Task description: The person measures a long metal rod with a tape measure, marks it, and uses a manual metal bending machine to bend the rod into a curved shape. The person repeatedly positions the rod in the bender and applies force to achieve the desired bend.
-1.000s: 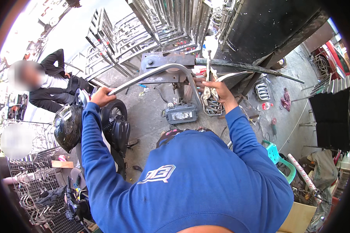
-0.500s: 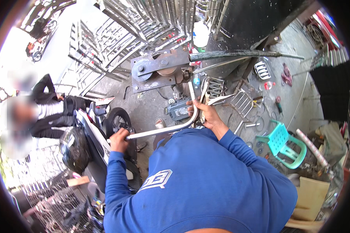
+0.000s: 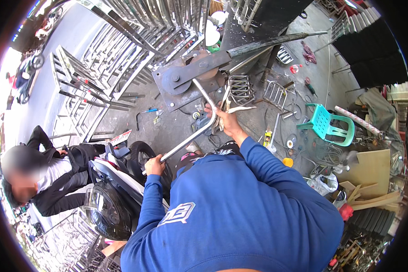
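Observation:
A bent metal tube [image 3: 186,144] runs slantwise in front of me, with a rounded elbow near its middle. My left hand [image 3: 155,165] is closed around its lower left end. At the elbow, my right hand [image 3: 229,120] grips the tube, its fingertips partly hidden behind it. The tube's upper end lies at the near edge of a manual pipe bender [image 3: 186,81], a heavy plate with a round die and a pivoting arm. A long bar handle [image 3: 272,43] extends from that arm to the right. Pale strips [image 3: 240,109] show just beyond my right hand.
On the left are a parked motorcycle [image 3: 143,156], a black helmet [image 3: 106,211] and a person [image 3: 63,172] leaning back. Metal frames [image 3: 118,59] stack behind the bender. To the right stand a green plastic chair [image 3: 328,124], a small metal rack [image 3: 275,95] and wooden boards [image 3: 374,177].
Both hands have shifted the tube, so its upper end now sits farther left along the bender. The tube slants more steeply. My view has also turned, showing more floor at right.

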Demonstrator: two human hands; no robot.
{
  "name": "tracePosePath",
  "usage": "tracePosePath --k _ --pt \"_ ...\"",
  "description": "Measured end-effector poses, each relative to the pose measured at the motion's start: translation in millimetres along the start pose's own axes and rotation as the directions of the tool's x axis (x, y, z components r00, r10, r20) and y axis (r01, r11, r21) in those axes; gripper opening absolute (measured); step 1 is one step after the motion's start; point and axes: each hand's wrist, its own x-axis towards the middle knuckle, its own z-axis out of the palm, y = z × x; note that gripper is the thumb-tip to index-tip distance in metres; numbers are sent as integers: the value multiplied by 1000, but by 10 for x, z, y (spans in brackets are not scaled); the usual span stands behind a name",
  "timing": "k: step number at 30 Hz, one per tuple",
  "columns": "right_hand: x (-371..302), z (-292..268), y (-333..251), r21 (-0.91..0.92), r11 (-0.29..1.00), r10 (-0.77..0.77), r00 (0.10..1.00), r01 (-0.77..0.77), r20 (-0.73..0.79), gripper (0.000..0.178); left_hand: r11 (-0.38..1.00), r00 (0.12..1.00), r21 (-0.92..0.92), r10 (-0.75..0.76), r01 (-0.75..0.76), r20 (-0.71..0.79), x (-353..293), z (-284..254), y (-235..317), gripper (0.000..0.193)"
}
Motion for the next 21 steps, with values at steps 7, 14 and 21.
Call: tracePosePath --k 7,14,21 --pt "14 4 446 37 999 -7 973 16 -229 19 994 994 -20 -106 106 11 226 89 170 20" --pt "265 -61 561 32 996 -69 957 82 -282 14 962 964 63 -262 265 -42 194 23 406 22" --pt "970 398 788 -119 979 -201 897 167 -394 18 962 970 128 -231 240 -79 838 -334 -156 20"
